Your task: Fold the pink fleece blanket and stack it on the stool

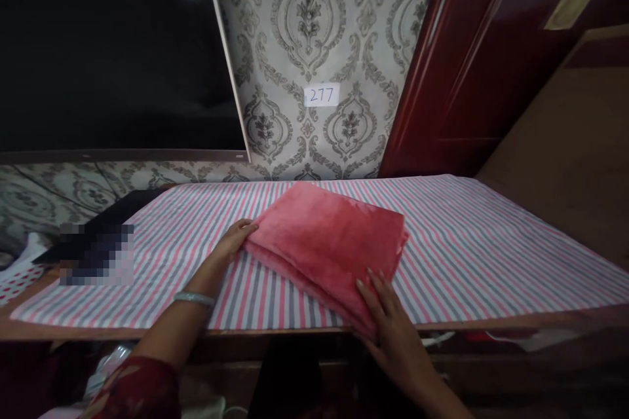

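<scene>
Fingers [244, 229] of the left hand [230, 243]: held close together, lying flat against the left corner of the folded pink cloth [330, 242], tips touching its edge; nothing is clamped. Fingers [373, 291] of the right hand [393, 327]: slightly spread, resting on top of the cloth's near corner, which overhangs the front edge of the counter [491, 242]. Whether the thumb is tucked beneath that corner cannot be told.

Position: the cloth lies between the two hands, turned diagonally on the striped cover of the counter, its bulk beyond the right fingertips and to the right of the left fingertips.

Handling judgement: the cloth looks plush, soft and light, folded in several layers; it should sag and unfold if lifted by one corner. The layered edges under each hand appear the soundest places to take hold, pinching all layers together. Surface looks non-slippery and not fragile.

Also noted: a silver bangle [194, 299] on the left wrist.
</scene>
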Available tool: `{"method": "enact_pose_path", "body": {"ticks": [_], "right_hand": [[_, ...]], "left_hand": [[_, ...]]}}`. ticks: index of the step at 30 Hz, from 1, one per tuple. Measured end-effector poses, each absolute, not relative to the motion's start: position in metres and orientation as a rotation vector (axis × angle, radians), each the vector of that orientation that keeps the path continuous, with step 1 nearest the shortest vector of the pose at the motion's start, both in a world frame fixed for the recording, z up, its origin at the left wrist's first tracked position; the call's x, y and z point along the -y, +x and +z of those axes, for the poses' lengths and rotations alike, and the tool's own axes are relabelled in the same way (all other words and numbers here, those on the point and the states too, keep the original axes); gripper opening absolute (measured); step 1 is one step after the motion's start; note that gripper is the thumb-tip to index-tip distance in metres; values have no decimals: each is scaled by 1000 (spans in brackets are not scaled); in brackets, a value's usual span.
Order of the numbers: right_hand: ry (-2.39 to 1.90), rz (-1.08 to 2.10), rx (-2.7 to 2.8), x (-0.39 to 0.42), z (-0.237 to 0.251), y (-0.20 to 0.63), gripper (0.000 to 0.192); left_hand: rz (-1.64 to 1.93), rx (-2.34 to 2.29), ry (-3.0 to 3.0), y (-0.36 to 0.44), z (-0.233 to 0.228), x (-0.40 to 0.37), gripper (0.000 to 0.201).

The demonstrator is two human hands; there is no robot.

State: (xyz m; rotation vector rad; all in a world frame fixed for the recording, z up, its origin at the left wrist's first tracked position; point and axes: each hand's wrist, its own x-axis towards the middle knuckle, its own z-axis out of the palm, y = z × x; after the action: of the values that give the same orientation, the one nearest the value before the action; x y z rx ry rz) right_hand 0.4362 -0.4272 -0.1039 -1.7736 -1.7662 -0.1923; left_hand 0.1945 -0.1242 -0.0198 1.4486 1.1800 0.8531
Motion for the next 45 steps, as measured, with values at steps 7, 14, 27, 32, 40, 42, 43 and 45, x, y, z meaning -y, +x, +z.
{"method": "enact_pose_path", "body": {"ticks": [7,14,27,32,40,42,43,45], "right_hand": [[-1744,-246,1798,431,-100,442,91],[-1781,-345,1632,417,-105,425,96],[-1555,-324,1517,441,41,511,46],[-1549,-271,1348,447,127,536,33],[-1437,66,1307,358,148,565,29],[-1368,-70,1310,350,161,566,33],[-1346,-151,1313,350,167,566,34],[-1338,-331,1315,353,169,565,37]], "left_hand": [[827,-949,2139,173,-18,140,55],[666,-825,2593,154,-41,143,74],[1195,-696,2617,171,63,178,37],[1384,-925,2493,167,149,215,30],[1094,-1029,2447,196,196,182,45],[1230,-1037,2538,195,207,180,42],[1319,-1049,2592,194,210,181,38],[1474,-1023,2693,189,206,186,27]]}}
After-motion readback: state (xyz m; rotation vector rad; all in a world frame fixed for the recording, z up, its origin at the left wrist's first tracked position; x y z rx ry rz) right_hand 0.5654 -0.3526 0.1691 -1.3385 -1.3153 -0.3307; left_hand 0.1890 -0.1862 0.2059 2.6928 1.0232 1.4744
